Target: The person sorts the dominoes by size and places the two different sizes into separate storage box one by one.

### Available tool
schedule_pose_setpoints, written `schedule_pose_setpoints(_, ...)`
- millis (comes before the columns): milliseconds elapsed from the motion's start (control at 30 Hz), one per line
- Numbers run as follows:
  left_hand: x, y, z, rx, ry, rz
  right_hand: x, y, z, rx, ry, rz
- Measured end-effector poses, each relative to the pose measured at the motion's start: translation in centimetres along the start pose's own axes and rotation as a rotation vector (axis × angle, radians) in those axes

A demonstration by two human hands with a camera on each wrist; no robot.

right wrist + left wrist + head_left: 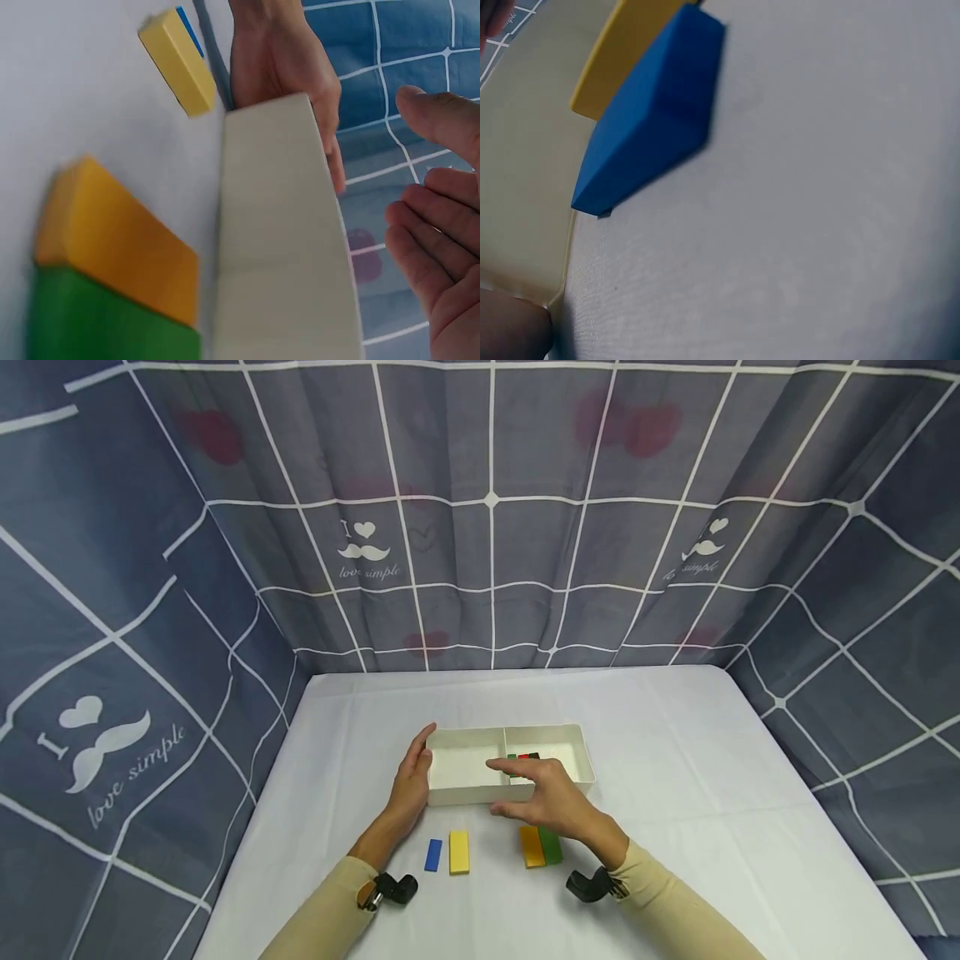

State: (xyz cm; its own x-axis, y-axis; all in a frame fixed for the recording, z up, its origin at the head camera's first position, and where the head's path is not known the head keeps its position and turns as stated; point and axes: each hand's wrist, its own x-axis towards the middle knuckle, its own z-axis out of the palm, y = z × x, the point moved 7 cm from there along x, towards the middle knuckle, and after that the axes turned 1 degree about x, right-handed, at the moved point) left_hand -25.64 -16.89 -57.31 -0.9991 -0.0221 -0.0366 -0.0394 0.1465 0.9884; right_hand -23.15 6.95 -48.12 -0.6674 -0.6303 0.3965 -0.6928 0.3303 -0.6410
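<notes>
A white two-compartment box [465, 795] lies on the table. My left hand [408, 785] rests against its left end with fingers fairly straight. Above the front of the box is my right hand [551, 793], thumb and fingers spread apart with nothing between them. Small green, red and black pieces [523, 757] show in the right compartment, partly hidden by that hand. In front of the box lie a blue block [432, 855], a yellow block [459, 852], an orange block [532, 847] and a green block [551, 846]. The orange and green blocks sit side by side, seen close up in the right wrist view.
A white cloth covers the table [660, 752]. Dark blue-grey curtains with white grid lines [450, 552] enclose the back and both sides. A black wrist camera [396, 887] is strapped to the left wrist, and another camera [590, 886] to the right.
</notes>
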Motion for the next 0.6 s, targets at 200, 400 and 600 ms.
schedule_pose_setpoints(200,0.1,-0.1,-0.1,-0.007,-0.005,-0.006,-0.3,-0.6,2.1,0.085,-0.016,0.011)
schedule_pose_setpoints(400,0.0,0.1,-0.1,-0.045,-0.026,0.015,-0.9,-1.1,4.4,0.135,-0.052,0.038)
schedule_pose_setpoints(600,-0.1,0.0,-0.1,-0.049,-0.033,0.010,-1.3,-1.4,6.4,0.148,-0.063,0.031)
